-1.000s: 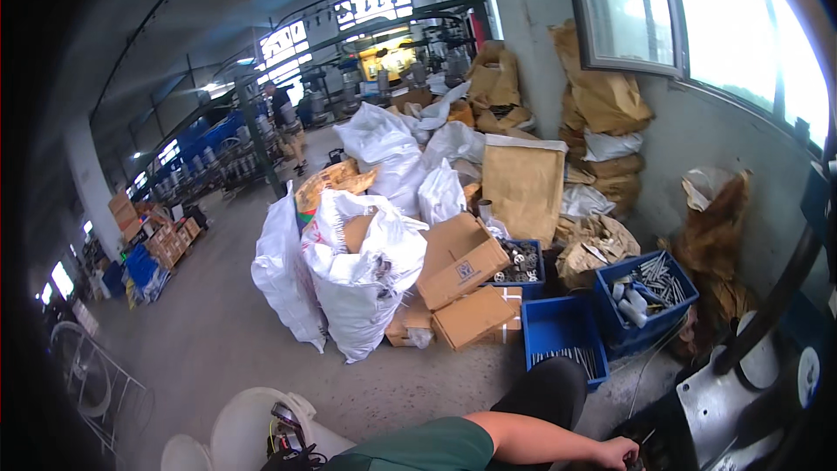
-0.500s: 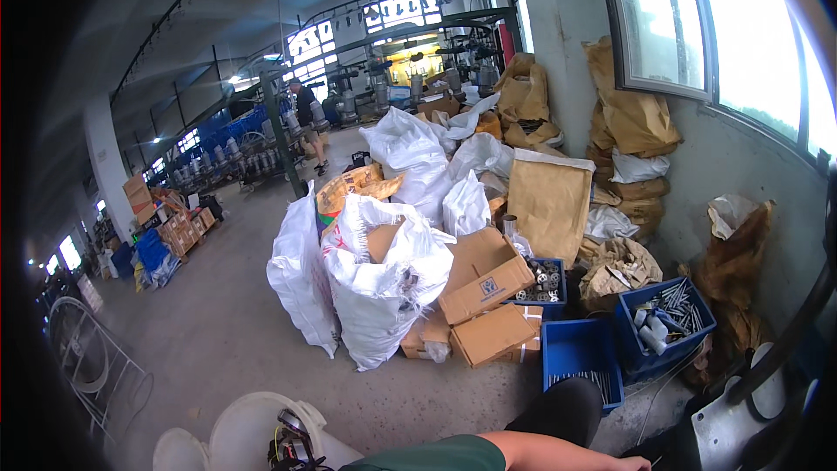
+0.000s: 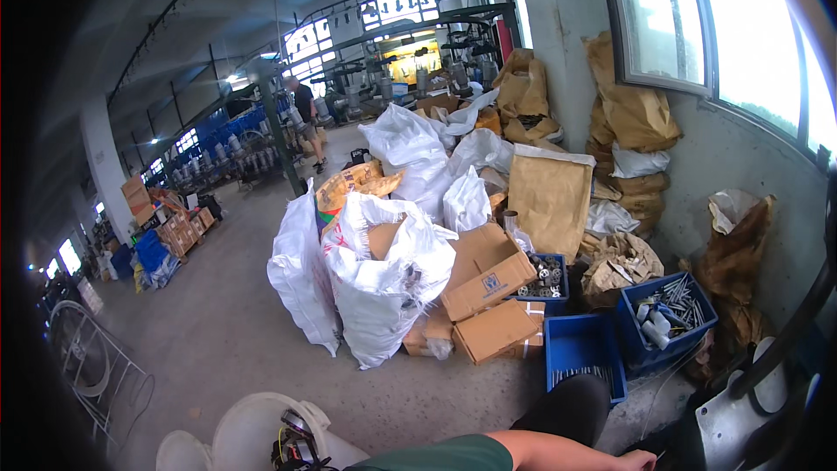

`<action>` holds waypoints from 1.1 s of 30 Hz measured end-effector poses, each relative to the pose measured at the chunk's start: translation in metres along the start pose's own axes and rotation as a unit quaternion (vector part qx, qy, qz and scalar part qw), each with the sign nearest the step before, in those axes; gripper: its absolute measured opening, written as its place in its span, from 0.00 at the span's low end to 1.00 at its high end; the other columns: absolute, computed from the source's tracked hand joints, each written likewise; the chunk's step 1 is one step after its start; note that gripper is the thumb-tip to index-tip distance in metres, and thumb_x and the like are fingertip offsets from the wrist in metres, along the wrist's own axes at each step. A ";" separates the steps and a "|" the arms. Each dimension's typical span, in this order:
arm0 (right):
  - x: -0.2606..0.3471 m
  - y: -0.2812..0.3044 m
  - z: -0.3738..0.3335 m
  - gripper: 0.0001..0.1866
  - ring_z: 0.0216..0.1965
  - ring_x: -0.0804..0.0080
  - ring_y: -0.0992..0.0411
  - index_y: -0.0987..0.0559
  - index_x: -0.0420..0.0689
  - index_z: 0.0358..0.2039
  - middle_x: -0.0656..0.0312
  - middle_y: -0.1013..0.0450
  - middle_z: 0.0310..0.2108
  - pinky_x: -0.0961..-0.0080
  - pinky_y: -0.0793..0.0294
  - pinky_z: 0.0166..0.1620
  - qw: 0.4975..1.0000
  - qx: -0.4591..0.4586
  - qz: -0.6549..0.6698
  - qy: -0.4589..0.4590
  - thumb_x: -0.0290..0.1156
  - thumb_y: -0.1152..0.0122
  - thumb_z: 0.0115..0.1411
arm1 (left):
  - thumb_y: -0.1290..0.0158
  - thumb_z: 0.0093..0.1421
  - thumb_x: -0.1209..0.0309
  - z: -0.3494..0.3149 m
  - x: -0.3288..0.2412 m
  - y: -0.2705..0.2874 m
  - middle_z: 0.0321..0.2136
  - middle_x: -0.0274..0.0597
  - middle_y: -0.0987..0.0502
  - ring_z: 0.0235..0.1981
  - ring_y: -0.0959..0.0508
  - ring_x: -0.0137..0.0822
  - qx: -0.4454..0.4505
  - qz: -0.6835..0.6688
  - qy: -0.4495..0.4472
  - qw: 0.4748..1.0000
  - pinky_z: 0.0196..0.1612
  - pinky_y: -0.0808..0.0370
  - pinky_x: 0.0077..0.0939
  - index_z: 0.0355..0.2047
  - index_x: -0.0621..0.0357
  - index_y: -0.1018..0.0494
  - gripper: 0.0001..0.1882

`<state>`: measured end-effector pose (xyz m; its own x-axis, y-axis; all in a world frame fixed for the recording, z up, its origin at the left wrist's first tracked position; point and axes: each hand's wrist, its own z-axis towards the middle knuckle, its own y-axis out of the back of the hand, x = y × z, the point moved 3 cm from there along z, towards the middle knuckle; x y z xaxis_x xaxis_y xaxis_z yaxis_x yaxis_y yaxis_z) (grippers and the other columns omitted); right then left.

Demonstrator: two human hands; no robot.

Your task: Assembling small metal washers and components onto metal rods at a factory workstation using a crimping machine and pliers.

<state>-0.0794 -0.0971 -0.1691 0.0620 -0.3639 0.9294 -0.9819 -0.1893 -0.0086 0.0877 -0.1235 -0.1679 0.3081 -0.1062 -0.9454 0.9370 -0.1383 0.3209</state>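
Note:
From the lower edge my left arm, in a green sleeve, reaches to the right past my dark-clad knee. My left hand is at the bottom edge, beside a grey metal machine part. Its fingers look pinched together, but what is between them is too small to make out. My right hand is out of view. Near the knee stands a blue bin with several thin metal rods at its bottom. A second blue bin to its right is filled with metal rods and white pieces.
White woven sacks and cardboard boxes are piled ahead. Another blue bin holds round metal parts. Brown paper sacks lean by the wall. White barrels stand at lower left. A person is far off near hanging machinery.
The view has shifted very slightly. My left hand is a little farther right and shows more above the lower edge. The distant person's stance differs slightly.

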 end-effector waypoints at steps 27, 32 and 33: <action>-0.064 0.023 0.035 0.22 0.45 0.47 0.22 0.17 0.36 0.43 0.45 0.19 0.41 0.60 0.26 0.49 0.904 0.003 -0.412 0.114 0.45 0.41 0.63 | 0.58 0.70 0.55 -0.046 -0.047 0.000 0.46 0.60 0.22 0.51 0.24 0.57 0.100 0.142 -0.040 0.984 0.47 0.27 0.49 0.42 0.61 0.28 0.20; -0.072 0.035 0.041 0.22 0.42 0.45 0.22 0.17 0.36 0.41 0.44 0.19 0.39 0.58 0.26 0.46 0.904 -0.012 -0.408 0.125 0.45 0.42 0.63 | 0.39 0.52 0.64 -0.054 -0.055 -0.007 0.38 0.47 0.20 0.38 0.20 0.49 0.033 0.360 -0.266 0.894 0.41 0.22 0.42 0.34 0.50 0.18 0.10; -0.073 0.036 0.041 0.22 0.42 0.45 0.22 0.17 0.36 0.41 0.44 0.19 0.39 0.58 0.26 0.46 0.905 -0.017 -0.408 0.123 0.45 0.42 0.63 | 0.41 0.53 0.64 -0.058 -0.062 -0.004 0.42 0.49 0.21 0.41 0.20 0.49 0.083 0.395 -0.255 0.879 0.42 0.22 0.42 0.34 0.50 0.18 0.10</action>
<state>-0.1122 -0.1147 -0.2525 0.7306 0.0982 0.6757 -0.6329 -0.2740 0.7241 0.0740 -0.0594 -0.1143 0.6980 -0.6552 -0.2891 0.4134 0.0390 0.9097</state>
